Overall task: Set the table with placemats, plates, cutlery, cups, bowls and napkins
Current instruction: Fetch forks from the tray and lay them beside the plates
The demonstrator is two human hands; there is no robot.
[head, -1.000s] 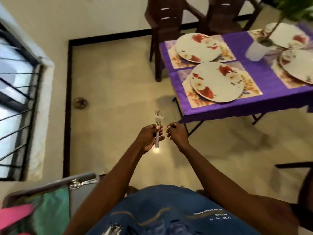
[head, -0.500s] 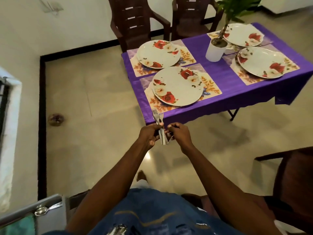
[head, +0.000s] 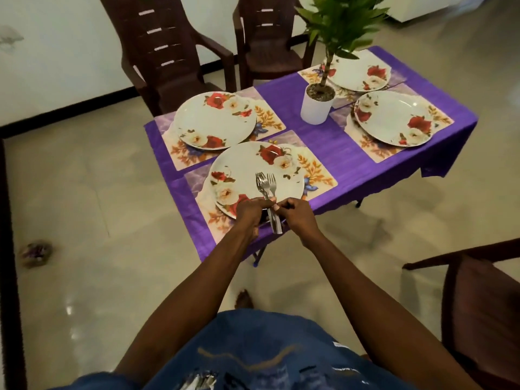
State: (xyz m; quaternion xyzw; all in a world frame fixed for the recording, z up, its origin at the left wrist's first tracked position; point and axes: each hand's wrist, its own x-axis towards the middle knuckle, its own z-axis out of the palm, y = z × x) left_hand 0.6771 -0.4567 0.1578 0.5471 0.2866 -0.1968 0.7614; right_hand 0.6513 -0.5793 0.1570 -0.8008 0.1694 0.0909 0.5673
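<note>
Forks (head: pixel 267 192) held bunched above the nearest plate (head: pixel 247 170), tines toward 12 o'clock, handles toward 6. Left hand (head: pixel 251 211) is curled round the bundle; right hand (head: pixel 295 212) pinches it from 3 o'clock, both equally near. Placemat (head: pixel 318 170) beneath.

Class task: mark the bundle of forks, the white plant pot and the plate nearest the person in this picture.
bundle of forks (head: pixel 266 184), head view, on the tines above the hands.
white plant pot (head: pixel 314 110), head view, on its white side wall.
nearest plate (head: pixel 242 170), head view, on its bare white centre.
</note>
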